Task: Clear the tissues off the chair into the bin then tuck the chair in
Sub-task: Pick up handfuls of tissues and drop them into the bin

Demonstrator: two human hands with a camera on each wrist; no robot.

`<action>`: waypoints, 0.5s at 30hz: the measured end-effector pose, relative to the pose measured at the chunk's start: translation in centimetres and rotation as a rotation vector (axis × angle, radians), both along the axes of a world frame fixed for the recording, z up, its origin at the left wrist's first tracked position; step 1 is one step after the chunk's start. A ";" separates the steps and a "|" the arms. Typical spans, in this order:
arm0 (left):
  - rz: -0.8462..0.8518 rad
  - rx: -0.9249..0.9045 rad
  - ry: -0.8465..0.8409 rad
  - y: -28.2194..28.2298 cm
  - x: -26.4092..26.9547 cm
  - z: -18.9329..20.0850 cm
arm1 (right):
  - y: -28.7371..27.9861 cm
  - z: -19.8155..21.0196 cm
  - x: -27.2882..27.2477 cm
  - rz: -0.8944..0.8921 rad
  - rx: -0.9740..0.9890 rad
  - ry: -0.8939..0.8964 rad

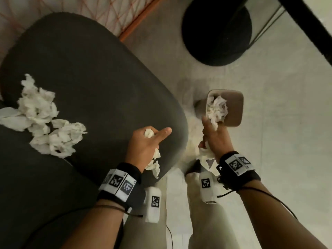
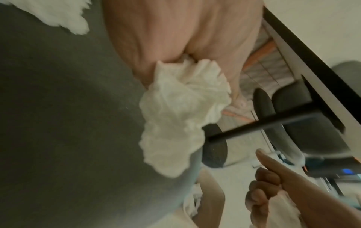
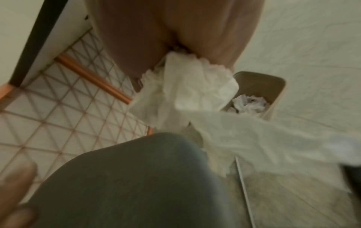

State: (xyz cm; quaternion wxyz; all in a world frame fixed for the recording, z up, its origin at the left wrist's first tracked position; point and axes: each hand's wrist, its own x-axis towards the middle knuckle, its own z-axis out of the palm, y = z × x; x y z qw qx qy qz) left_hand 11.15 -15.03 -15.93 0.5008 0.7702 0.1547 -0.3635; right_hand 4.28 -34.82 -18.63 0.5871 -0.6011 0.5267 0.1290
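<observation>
A dark grey chair seat [image 1: 86,83] fills the left of the head view, with a heap of crumpled white tissues [image 1: 41,117] on its left side. My left hand [image 1: 152,135] grips a tissue wad [image 2: 181,115] above the seat's right edge, the forefinger stretched out. My right hand [image 1: 210,130] grips a bigger wad of tissues [image 3: 195,95] to the right of the seat, just short of the small beige bin [image 1: 233,108] on the floor. Crumpled tissues [image 3: 250,103] lie inside the bin [image 3: 273,86].
A black round seat [image 1: 215,31] stands on the floor beyond the bin. An orange wire-grid frame [image 1: 136,20] sits behind the chair. A black table edge [image 1: 309,27] crosses the top right. My legs in beige trousers [image 1: 206,221] stand between chair and bin.
</observation>
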 end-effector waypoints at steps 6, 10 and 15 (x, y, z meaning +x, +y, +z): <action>-0.264 -0.047 -0.084 -8.6 -2.6 -0.4 | -4.9 -1.6 -6.4 -0.215 -0.007 0.051; -0.485 -0.078 0.007 -13.4 -4.5 -2.2 | -8.2 -4.2 -10.5 -0.300 0.011 0.066; -0.654 -0.040 0.062 -18.3 -6.0 -6.7 | -12.2 -7.6 -11.6 -0.317 0.186 -0.011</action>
